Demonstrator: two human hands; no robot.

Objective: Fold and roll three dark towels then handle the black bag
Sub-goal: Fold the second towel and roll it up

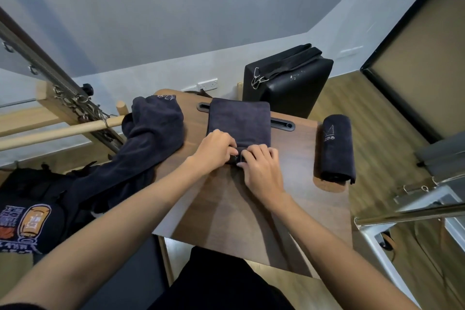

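Note:
A dark folded towel (pixel 239 121) lies flat in the middle of the wooden table (pixel 226 209). My left hand (pixel 216 150) and my right hand (pixel 261 166) sit side by side at its near edge, fingers curled over the first turn of a roll. A finished rolled towel (pixel 337 148) with a pale logo rests at the table's right edge. An unfolded dark towel (pixel 153 126) is heaped on the left edge and hangs down. The black bag (pixel 32 209) with a printed patch lies low at the left.
A black padded box (pixel 289 83) with a strap and metal clips stands behind the table. A wooden bar (pixel 57 131) with springs and chains runs at the left. Metal frame parts (pixel 415 209) stick in at the right. The table has a black slot handle (pixel 281 124).

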